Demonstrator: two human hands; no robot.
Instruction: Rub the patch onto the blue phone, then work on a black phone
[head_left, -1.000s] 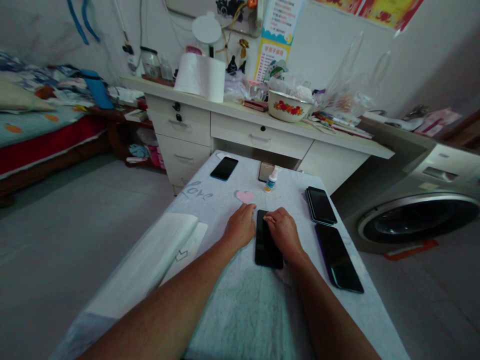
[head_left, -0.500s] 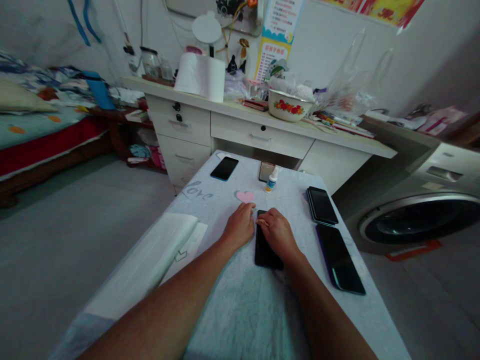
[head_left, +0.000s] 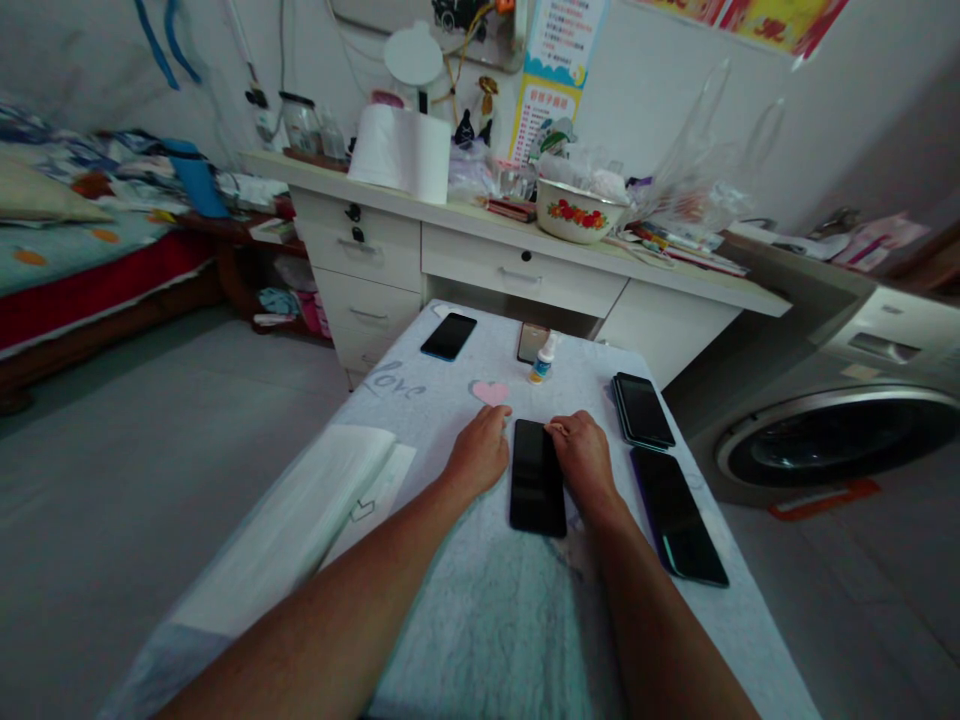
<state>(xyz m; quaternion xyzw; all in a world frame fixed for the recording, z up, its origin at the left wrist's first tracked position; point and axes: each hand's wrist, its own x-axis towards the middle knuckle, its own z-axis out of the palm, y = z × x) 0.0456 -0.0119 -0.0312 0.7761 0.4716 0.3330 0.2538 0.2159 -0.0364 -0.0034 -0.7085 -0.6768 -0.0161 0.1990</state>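
A black phone (head_left: 537,477) lies screen up on the pale cloth-covered table (head_left: 480,620), between my two hands. My left hand (head_left: 480,452) rests on the cloth against the phone's left edge, fingers curled down beside it. My right hand (head_left: 583,455) sits at the phone's right edge, fingers pinched together near its top right corner; what is in the pinch is too small to make out.
Two more dark phones (head_left: 643,410) (head_left: 677,515) lie to the right, another phone (head_left: 448,336) and a small dropper bottle (head_left: 543,360) farther back. A pink heart (head_left: 490,392) marks the cloth. Folded white paper (head_left: 330,490) lies left. A cluttered desk (head_left: 517,250) and a washing machine (head_left: 840,410) stand behind.
My right hand has slid off the phone's screen to its right edge, uncovering the whole screen. My left hand has stayed put.
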